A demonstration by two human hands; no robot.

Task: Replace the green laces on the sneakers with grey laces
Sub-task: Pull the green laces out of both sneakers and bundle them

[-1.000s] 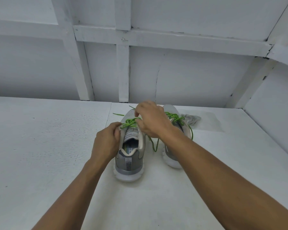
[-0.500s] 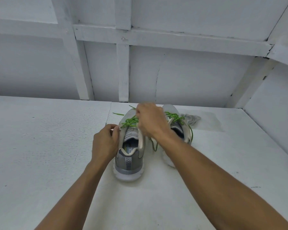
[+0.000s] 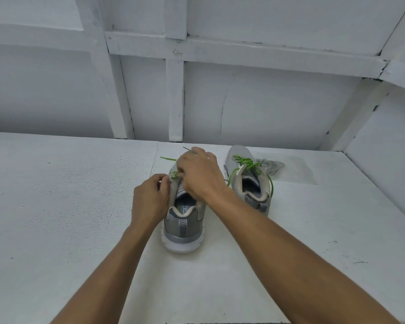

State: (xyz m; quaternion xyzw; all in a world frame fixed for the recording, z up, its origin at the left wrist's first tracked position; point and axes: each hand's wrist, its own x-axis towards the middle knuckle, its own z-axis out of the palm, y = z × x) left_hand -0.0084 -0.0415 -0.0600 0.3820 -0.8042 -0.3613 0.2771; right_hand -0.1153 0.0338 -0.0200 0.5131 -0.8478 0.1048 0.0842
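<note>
Head view: at the centre of the frame a grey mesh sneaker [image 3: 184,230] with a white sole stands on the white painted tabletop [image 3: 56,206], its heel toward the bottom of the picture. The left hand [image 3: 150,202] pinches the sneaker's pale left collar edge between thumb and curled fingers. The right hand [image 3: 200,176] arches over the tongue, its fingers curled down on the thin green cord lace [image 3: 174,175], which is threaded through the sneaker; loose ends of it stick out to the upper left of the hand. Just right of centre stands a second grey sneaker [image 3: 240,152] with its own green lace [image 3: 246,162] tied and trailing down its sides. Just beyond it, to the right, lies a bundle of grey laces [image 3: 271,166]. A white panelled wall [image 3: 267,101] fills the top.
</note>
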